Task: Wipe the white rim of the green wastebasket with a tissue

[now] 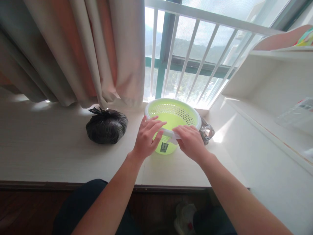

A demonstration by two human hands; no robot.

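A lime-green perforated basket (pixel 179 112) with a white rim stands on the white window ledge (pixel 49 147). Both my hands are at its near rim. My left hand (pixel 148 137) has its fingers curled over the rim, pinching it. My right hand (pixel 190 140) grips the rim from the right, fingers closed on a white piece there. A dark label shows on the basket's front wall below my hands. I cannot tell whether the white piece is the rim itself or something thin laid over it.
A tied black plastic bag (pixel 107 126) lies on the ledge left of the basket. A crumpled clear bag (pixel 207 131) sits behind its right side. Curtains (pixel 80 52) hang at the left, window bars (pixel 195 55) behind, white shelves (pixel 276 81) at the right.
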